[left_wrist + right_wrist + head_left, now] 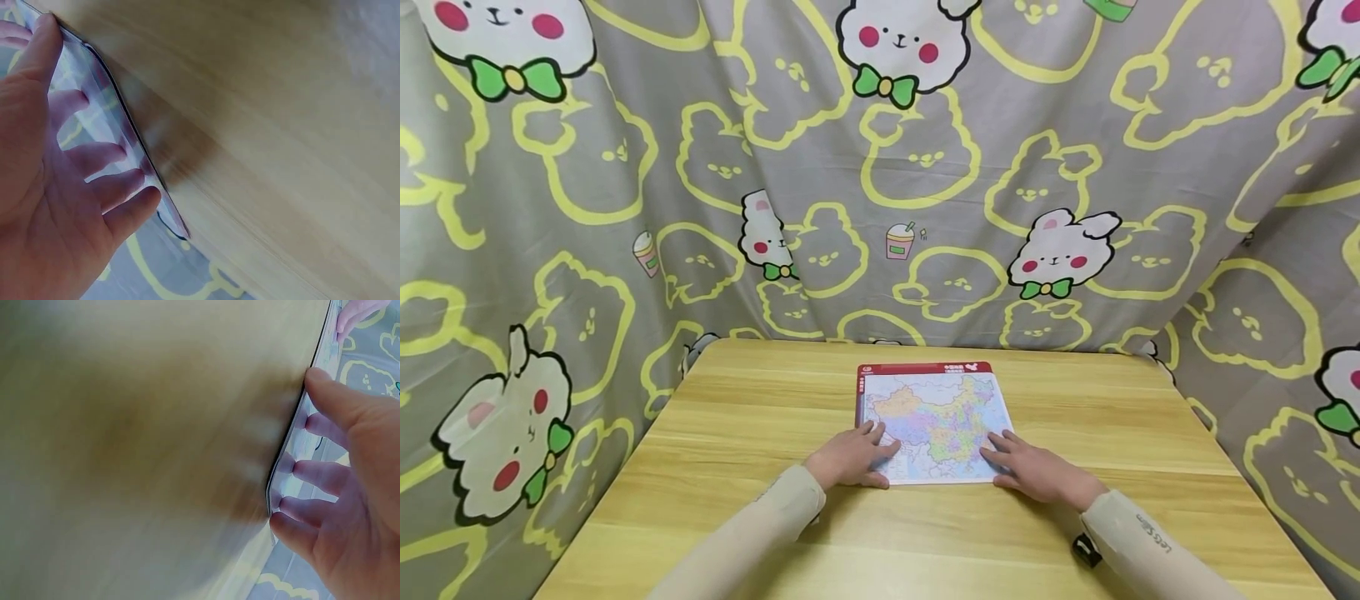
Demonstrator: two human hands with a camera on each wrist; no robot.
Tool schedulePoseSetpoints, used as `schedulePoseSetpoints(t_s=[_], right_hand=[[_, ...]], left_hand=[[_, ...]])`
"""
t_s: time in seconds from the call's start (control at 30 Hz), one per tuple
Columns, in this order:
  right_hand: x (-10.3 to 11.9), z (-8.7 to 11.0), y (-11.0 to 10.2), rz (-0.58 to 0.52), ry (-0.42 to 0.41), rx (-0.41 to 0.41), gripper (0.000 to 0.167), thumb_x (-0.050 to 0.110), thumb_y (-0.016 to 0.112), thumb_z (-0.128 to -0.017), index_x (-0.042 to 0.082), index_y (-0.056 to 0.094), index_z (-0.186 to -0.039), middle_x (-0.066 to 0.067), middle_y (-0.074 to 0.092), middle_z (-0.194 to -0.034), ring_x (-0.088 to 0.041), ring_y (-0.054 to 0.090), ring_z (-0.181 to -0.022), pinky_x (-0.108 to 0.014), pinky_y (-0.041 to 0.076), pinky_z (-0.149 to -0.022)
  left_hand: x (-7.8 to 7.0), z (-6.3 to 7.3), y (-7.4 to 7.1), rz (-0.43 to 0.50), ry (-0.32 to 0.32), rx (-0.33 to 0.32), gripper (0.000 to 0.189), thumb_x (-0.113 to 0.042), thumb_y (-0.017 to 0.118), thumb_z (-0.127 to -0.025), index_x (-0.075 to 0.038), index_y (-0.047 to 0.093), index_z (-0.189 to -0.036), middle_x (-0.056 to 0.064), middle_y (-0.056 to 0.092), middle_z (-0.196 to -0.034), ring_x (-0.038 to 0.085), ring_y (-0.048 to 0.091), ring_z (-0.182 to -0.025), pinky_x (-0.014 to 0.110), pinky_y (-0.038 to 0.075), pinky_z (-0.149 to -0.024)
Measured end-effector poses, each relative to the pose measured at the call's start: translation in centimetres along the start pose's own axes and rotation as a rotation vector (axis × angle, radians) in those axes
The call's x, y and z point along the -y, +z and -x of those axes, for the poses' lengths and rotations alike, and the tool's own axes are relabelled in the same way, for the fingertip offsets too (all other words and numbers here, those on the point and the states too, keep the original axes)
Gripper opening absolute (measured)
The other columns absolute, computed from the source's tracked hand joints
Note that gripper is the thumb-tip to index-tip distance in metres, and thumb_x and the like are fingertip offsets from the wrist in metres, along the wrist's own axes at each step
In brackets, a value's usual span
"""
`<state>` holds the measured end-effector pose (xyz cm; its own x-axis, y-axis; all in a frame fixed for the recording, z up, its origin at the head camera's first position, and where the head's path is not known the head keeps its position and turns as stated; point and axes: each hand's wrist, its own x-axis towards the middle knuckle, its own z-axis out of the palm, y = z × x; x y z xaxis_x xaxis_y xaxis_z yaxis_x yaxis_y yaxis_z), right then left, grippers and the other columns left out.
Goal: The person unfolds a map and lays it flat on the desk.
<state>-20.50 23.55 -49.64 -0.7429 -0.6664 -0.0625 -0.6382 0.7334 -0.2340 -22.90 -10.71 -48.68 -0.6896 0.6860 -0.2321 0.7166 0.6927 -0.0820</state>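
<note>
A thin map board [936,417] with a red top border and a colourful map of China lies flat on the table. My left hand [853,454] rests at its near left corner, fingers spread over the map and thumb at the near edge. At the opposite side, my right hand [1037,467] touches the right edge with its fingertips, thumb by the near right corner. The left wrist view shows the fingers of the left hand [69,162] extended along the glossy board [103,94]. Similarly stretched are those of the right hand [350,469] in the right wrist view.
The wooden table [737,408] spreads out on both sides of the board. A grey curtain [940,183] with cartoon rabbits hangs behind it and along both sides. Beneath the right sleeve [1142,542] a small black object [1086,550] shows at the wrist.
</note>
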Motion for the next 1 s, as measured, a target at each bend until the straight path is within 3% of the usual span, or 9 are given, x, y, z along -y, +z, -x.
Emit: schedulePoseSetpoints(t_s=[0.3, 0.6, 1.0], right_hand=[[-0.6, 0.2, 0.0, 0.027, -0.046, -0.034, 0.046, 0.025, 0.056, -0.096, 0.0, 0.051, -0.134, -0.029, 0.04, -0.14, -0.053, 0.035, -0.126, -0.059, 0.038, -0.093], [-1.1, 0.1, 0.0, 0.023, -0.03, -0.053, 0.042, 0.018, 0.053, -0.097, 0.001, 0.051, -0.135, -0.029, 0.039, -0.14, -0.051, 0.035, -0.127, -0.059, 0.038, -0.094], [-1.6, -0.2, -0.1, 0.031, -0.037, -0.064, 0.041, 0.015, 0.054, -0.097, 0.001, 0.051, -0.135, -0.029, 0.04, -0.139, -0.051, 0.036, -0.126, -0.058, 0.038, -0.094]], left_hand=[[-0.7, 0.1, 0.1, -0.019, -0.009, 0.011, 0.073, -0.064, 0.046, -0.086, -0.029, 0.034, -0.148, 0.013, 0.031, -0.151, 0.032, 0.029, -0.137, 0.039, 0.034, -0.105], [-1.2, 0.2, 0.1, -0.028, 0.022, 0.014, 0.073, -0.065, 0.046, -0.085, -0.029, 0.035, -0.147, 0.011, 0.03, -0.151, 0.03, 0.028, -0.138, 0.038, 0.035, -0.104], [-1.8, 0.5, 0.1, 0.024, 0.02, 0.019, 0.074, -0.064, 0.049, -0.084, -0.029, 0.035, -0.147, 0.012, 0.03, -0.151, 0.033, 0.03, -0.136, 0.041, 0.037, -0.103]])
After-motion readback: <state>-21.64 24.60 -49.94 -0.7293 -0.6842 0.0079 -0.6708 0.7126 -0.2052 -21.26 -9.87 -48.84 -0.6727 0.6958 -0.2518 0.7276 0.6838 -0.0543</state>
